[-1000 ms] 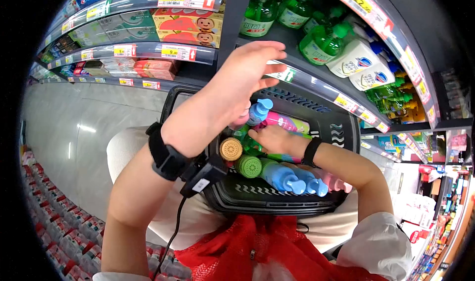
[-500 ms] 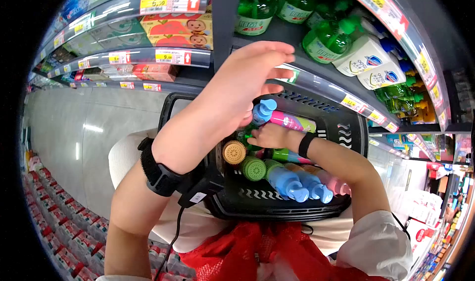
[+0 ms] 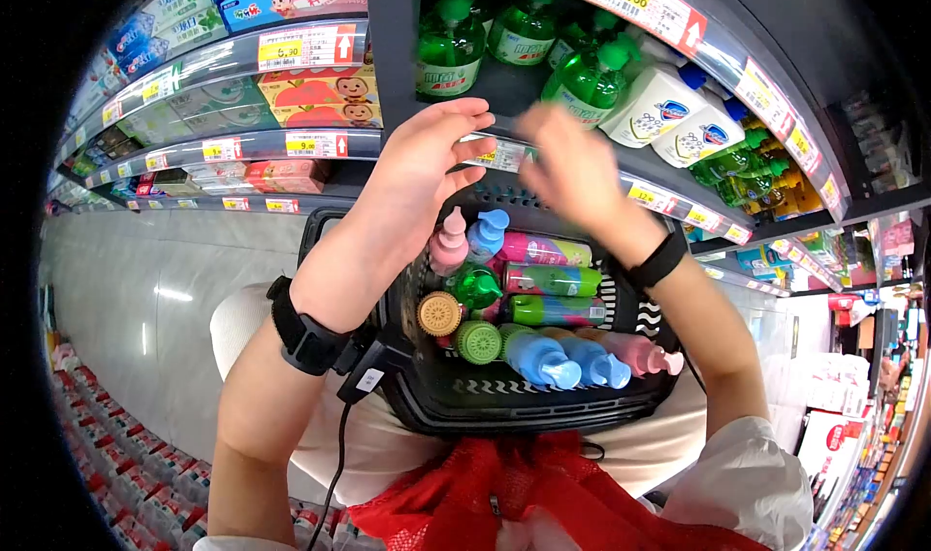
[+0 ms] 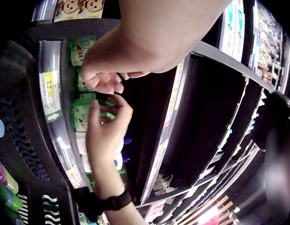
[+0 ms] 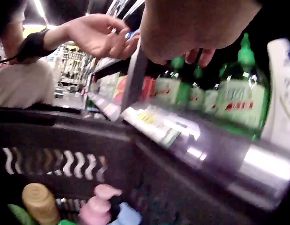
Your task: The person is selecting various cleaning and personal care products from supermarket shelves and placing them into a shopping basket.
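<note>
My left hand point(image 3: 427, 158) hovers before the shelf edge over the back left of the basket, fingers loosely bent and holding nothing. Blurred by motion, my right hand point(image 3: 572, 168) is up at the same shelf edge, in front of a green pump bottle point(image 3: 590, 83). In the left wrist view its fingers are spread near the green bottles, with nothing in them. The black basket point(image 3: 456, 417) holds a green bottle point(image 3: 475, 285), pink pump bottle point(image 3: 449, 245), blue pump bottles point(image 3: 538, 355), several pink-and-green cans point(image 3: 553, 280) and bottles with tan point(image 3: 439, 313) and green caps point(image 3: 478, 341).
White bottles point(image 3: 652, 110) stand right of the green ones on the shelf. A price-tag rail point(image 3: 669, 202) runs along the shelf front, above the basket's back rim. Boxes point(image 3: 320, 95) fill the left shelves. Packed bottles point(image 3: 126, 464) stand on the floor at lower left.
My right hand has left the inside of the basket and risen to the shelf edge. A green bottle now shows uncovered in the basket. The left hand stays raised.
</note>
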The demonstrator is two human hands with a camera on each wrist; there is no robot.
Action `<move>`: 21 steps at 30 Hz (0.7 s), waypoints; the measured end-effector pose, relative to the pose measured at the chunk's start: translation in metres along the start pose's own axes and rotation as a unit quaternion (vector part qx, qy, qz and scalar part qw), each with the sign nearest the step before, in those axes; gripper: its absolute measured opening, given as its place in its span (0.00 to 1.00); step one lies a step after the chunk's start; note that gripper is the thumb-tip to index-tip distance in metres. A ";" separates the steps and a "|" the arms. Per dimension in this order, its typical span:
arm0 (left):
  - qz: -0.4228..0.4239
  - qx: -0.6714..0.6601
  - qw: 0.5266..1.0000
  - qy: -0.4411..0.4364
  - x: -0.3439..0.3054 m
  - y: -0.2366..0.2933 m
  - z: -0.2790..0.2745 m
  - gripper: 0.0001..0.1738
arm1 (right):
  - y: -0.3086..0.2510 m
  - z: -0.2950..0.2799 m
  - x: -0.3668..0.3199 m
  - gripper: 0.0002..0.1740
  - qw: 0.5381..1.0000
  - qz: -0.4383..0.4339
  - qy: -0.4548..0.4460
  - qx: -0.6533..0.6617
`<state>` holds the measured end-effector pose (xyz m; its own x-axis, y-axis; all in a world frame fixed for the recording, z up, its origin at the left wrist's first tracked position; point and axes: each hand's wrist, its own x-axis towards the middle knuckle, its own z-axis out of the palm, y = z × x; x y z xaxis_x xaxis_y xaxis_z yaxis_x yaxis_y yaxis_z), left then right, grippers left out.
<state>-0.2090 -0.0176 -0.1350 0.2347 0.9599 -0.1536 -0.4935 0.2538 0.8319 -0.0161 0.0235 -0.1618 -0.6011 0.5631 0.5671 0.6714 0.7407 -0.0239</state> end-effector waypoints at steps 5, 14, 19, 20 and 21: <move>-0.009 0.014 1.000 0.013 -0.002 -0.002 0.006 0.16 | 0.056 -0.031 0.046 0.24 0.930 0.090 0.058 -0.352; -0.014 0.031 0.999 0.004 -0.001 0.000 0.004 0.18 | 0.083 -0.045 0.071 0.29 0.893 0.214 -0.169 -0.359; -0.021 0.028 0.999 0.003 0.002 -0.003 0.003 0.17 | 0.072 -0.051 0.076 0.31 0.902 0.230 -0.186 -0.314; -0.019 0.027 0.999 -0.001 0.002 -0.004 0.003 0.17 | 0.068 -0.054 0.078 0.31 0.900 0.230 -0.203 -0.309; -0.015 0.029 0.999 0.003 0.001 -0.004 0.003 0.17 | 0.065 -0.059 0.079 0.31 0.898 0.228 -0.225 -0.302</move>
<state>-0.2036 -0.0180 -0.1371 0.2441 0.9527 -0.1813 -0.4372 0.2749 0.8563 0.0059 0.0945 -0.0700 -0.2274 0.9490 0.2184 0.9232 0.1387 0.3585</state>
